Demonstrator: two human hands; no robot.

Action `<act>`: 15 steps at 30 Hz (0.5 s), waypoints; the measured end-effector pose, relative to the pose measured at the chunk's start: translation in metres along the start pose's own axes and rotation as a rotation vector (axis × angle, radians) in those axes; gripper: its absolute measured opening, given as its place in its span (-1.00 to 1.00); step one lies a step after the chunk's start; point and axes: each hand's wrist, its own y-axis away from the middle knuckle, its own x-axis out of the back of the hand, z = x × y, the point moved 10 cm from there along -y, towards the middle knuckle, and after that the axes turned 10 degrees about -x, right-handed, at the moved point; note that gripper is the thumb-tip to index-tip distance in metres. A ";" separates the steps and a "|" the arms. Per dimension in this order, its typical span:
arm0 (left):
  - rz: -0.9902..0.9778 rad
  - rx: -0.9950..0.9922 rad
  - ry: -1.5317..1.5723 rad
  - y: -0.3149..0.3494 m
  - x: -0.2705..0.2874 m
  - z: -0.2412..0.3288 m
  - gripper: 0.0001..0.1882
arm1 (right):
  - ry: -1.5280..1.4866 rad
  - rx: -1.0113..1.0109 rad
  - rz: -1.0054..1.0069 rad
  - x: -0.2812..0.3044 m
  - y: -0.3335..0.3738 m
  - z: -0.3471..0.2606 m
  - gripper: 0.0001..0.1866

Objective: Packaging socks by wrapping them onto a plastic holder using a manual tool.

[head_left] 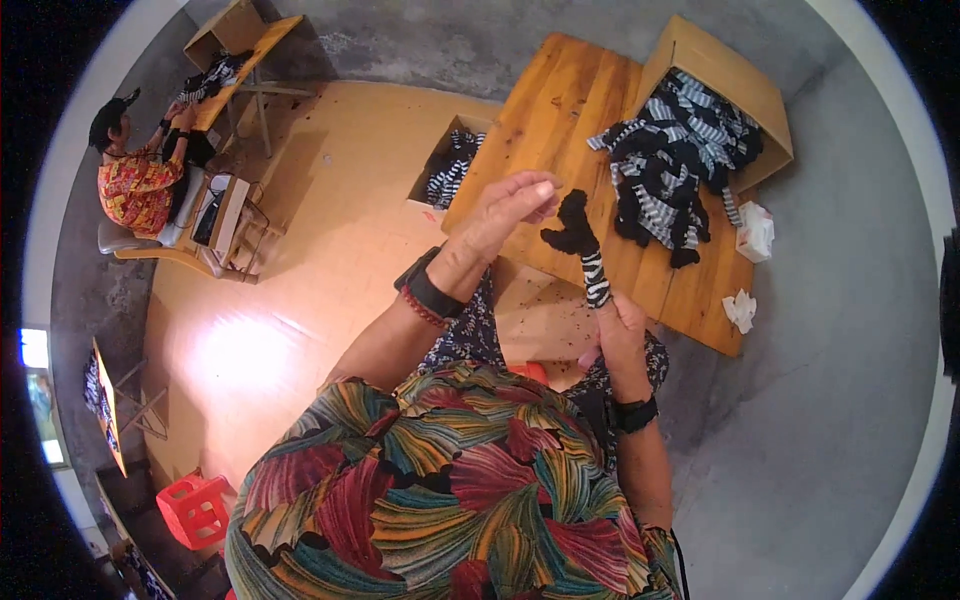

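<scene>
My right hand grips the striped cuff of a black knitted glove. The cuff has black and white zebra-like bands, and the black part points up and away over the near edge of the wooden table. To the left of the glove, my left hand is raised with its fingers stretched out, apart from the glove; nothing shows in it. Beyond them, a heap of black and grey-striped knitwear spills from a tipped cardboard box onto the tabletop.
A white tissue pack and a crumpled tissue lie at the table's right edge. Left of the table stands an open box of striped pieces. Far left, a seated person handles similar knitwear. A red stool stands lower left.
</scene>
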 end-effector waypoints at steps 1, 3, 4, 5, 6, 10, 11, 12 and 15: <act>0.000 0.018 -0.049 -0.001 -0.007 0.002 -0.66 | -0.002 -0.001 0.001 -0.001 0.000 0.001 -0.80; 0.003 0.037 -0.097 -0.002 -0.010 -0.001 -0.66 | -0.020 -0.019 -0.011 -0.004 -0.001 0.001 -0.79; -0.064 0.092 -0.121 -0.002 -0.013 -0.010 -0.68 | -0.018 -0.021 -0.014 -0.004 0.000 -0.002 -0.79; -0.131 0.147 -0.145 -0.001 -0.017 -0.018 -0.70 | -0.009 0.014 -0.038 -0.007 0.002 -0.011 -0.81; -0.137 0.152 -0.141 -0.001 -0.021 -0.020 -0.70 | -0.001 0.047 -0.051 -0.007 0.004 -0.017 -0.83; -0.097 0.166 -0.136 0.000 -0.032 -0.015 -0.77 | 0.171 0.171 -0.001 0.004 -0.001 -0.008 -0.85; -0.107 0.166 -0.185 0.001 -0.033 -0.015 -0.78 | 0.275 0.133 0.003 0.006 -0.002 -0.006 -0.85; -0.105 0.173 -0.184 0.002 -0.031 -0.020 -0.78 | 0.379 0.091 0.005 0.007 -0.001 -0.006 -0.86; -0.152 0.142 -0.284 0.002 -0.024 -0.028 -0.80 | 0.572 0.124 -0.005 0.008 0.010 -0.044 -0.83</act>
